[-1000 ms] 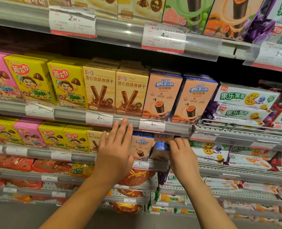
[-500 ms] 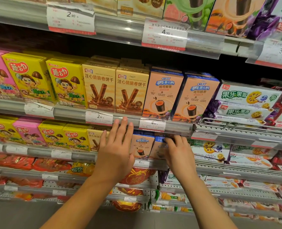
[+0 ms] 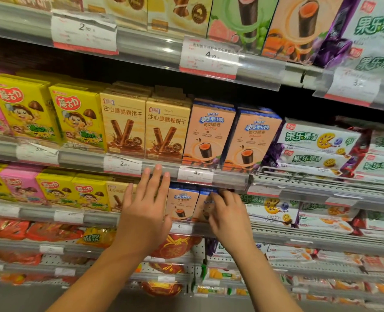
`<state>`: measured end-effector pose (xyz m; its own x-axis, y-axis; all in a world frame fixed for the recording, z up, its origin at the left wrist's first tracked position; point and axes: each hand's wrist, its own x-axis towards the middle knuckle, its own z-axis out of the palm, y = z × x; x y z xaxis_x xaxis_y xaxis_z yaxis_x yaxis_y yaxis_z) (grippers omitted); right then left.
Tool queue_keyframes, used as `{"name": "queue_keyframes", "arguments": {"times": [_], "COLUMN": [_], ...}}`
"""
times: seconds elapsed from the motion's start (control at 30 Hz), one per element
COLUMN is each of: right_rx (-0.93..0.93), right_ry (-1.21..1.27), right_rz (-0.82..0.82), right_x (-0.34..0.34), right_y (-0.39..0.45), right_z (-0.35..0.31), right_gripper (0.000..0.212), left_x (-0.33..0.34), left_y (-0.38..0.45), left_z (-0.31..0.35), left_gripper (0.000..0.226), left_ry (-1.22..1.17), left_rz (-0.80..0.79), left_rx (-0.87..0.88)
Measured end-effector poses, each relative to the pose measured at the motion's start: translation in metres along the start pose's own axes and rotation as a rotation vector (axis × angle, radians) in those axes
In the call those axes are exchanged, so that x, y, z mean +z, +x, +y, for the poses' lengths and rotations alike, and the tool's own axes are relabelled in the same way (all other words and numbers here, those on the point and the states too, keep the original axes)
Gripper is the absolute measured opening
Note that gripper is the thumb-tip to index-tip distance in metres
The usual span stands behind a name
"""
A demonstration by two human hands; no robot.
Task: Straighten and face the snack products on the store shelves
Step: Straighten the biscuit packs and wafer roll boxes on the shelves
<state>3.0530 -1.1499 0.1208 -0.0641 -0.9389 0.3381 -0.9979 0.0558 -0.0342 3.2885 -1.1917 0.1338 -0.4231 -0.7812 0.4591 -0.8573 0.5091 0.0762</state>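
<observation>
Now both hands up at the third shelf (image 3: 96,218) from the top. Left hand (image 3: 144,212) flat and spread, fingers (image 3: 157,179) straight, fingertips over the clear price rail (image 3: 229,180) of the shelf above, palm in front of a tan wafer-stick box (image 3: 119,197) and hiding most of it; holding nothing. Right hand (image 3: 228,213) just beside it, fingers curled round the top edge of an orange-and-blue wafer roll box (image 3: 205,204), gripping it; that box standing a little turned, touching a second box of the same kind (image 3: 181,204) on its left, which faces forward. Both boxes at the front of the third shelf, behind its price rail. To the left on the same shelf, yellow and pink mushroom biscuit boxes (image 3: 73,191) in a row. To the right, white fruit biscuit packs (image 3: 269,209) lying flat. One shelf higher, two larger orange wafer roll boxes (image 3: 231,136) upright, beside two tan boxes (image 3: 146,129). Below, red and orange bags (image 3: 28,230), blurred.
</observation>
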Motion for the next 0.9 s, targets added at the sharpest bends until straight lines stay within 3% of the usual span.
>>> {"name": "queue_keyframes", "arguments": {"times": [0.2,0.37,0.6,0.73,0.9], "right_rx": [-0.193,-0.220,-0.111,-0.070,-0.020], "right_ry": [0.210,0.250,0.115,0.115,0.169], "right_rz": [0.209,0.291,0.168,0.150,0.195], "right_x": [-0.018,-0.035,-0.028,-0.023,-0.017], "right_y": [-0.020,-0.015,0.002,0.001,0.000], "right_z": [-0.019,-0.049,-0.062,-0.068,-0.076], "right_gripper": [0.035,0.050,0.068,0.072,0.073], "left_x": [0.000,-0.004,-0.014,-0.018,-0.025], "left_y": [0.000,0.004,-0.001,-0.013,-0.021], "left_z": [-0.002,0.000,-0.024,-0.057,-0.124], "left_gripper": [0.097,0.094,0.083,0.071,0.068], "left_ry": [0.009,-0.002,-0.137,-0.293,-0.246], "left_rz": [0.015,-0.009,-0.034,0.185,0.304], "left_rx": [-0.001,-0.018,0.026,-0.077,-0.268]}}
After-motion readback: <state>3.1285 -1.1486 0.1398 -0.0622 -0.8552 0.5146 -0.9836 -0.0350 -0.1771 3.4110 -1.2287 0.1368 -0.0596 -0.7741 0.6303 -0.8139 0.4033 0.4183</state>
